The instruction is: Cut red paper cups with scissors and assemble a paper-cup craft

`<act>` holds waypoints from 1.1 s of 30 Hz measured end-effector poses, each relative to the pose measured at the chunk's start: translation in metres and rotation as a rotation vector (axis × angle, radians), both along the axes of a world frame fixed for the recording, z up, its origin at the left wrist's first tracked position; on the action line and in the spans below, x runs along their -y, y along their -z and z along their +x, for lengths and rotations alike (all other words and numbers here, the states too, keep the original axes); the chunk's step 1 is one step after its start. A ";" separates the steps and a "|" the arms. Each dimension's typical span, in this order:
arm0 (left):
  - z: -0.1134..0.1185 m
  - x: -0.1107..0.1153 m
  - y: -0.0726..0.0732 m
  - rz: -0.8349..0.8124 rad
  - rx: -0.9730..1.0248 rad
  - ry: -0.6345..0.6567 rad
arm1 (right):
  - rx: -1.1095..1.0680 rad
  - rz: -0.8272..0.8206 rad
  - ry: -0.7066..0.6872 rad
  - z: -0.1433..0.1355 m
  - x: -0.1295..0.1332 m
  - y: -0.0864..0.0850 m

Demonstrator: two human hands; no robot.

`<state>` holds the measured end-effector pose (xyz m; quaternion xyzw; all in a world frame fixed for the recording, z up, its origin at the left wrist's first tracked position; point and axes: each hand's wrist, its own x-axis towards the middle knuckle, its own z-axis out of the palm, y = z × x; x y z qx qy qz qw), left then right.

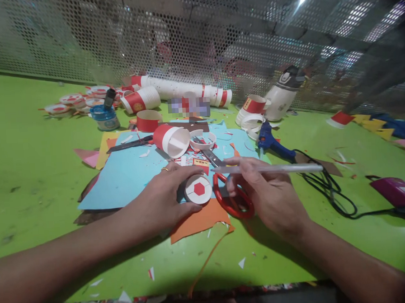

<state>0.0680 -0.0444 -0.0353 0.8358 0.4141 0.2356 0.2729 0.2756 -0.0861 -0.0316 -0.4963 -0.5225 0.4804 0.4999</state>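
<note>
My left hand (pixel 172 193) grips a small white paper disc (pixel 198 189) with a red hexagon at its centre, thumb and fingers on its left edge. Thin lines run out from the hexagon. My right hand (pixel 267 189) holds a pale pen (pixel 274 168) almost level, its tip pointing left, just above and right of the disc. Red-handled scissors (pixel 248 208) lie under and beside my right fingers, blades towards the back. Beneath are blue paper (pixel 118 174) and orange paper (pixel 192 222). A red and white paper cup (pixel 171 140) lies on its side behind the disc.
Behind are a blue jar (pixel 105 118), white cup stacks (pixel 182 90), red-and-white round pieces (pixel 71 102) and a white bottle (pixel 282 93). A blue glue gun (pixel 273 141) with a black cord lies at right, near a magenta device (pixel 398 193). Paper scraps litter the green table (pixel 37 178).
</note>
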 end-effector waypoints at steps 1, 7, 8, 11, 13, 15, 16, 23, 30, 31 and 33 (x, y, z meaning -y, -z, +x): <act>0.000 -0.001 0.001 -0.001 -0.004 0.004 | -0.013 -0.010 -0.032 -0.001 0.000 0.001; 0.000 -0.003 0.003 0.033 0.019 0.068 | 0.019 -0.017 -0.181 -0.007 0.003 0.003; 0.000 -0.003 0.004 0.028 0.017 0.062 | 0.051 -0.031 -0.179 -0.008 0.004 0.001; -0.001 -0.004 0.006 0.021 0.023 0.049 | 0.155 -0.076 -0.150 -0.010 0.004 -0.003; -0.001 -0.003 0.007 0.021 0.032 0.052 | 0.182 -0.092 -0.133 -0.011 0.004 -0.005; -0.001 -0.003 0.008 0.018 0.033 0.053 | 0.170 -0.090 -0.124 -0.012 0.005 -0.006; -0.001 -0.003 0.008 0.016 0.028 0.055 | 0.156 -0.086 -0.122 -0.012 0.005 -0.007; -0.002 -0.001 0.010 0.062 -0.062 0.099 | 0.106 -0.062 -0.129 -0.011 0.004 -0.003; -0.006 0.004 -0.010 0.060 -0.190 0.193 | 0.016 -0.059 -0.120 -0.006 0.003 0.004; -0.006 0.004 -0.013 0.052 -0.202 0.197 | 0.000 -0.063 -0.115 -0.006 0.003 0.005; -0.008 0.003 -0.014 0.047 -0.217 0.203 | -0.021 -0.075 -0.106 -0.006 0.003 0.004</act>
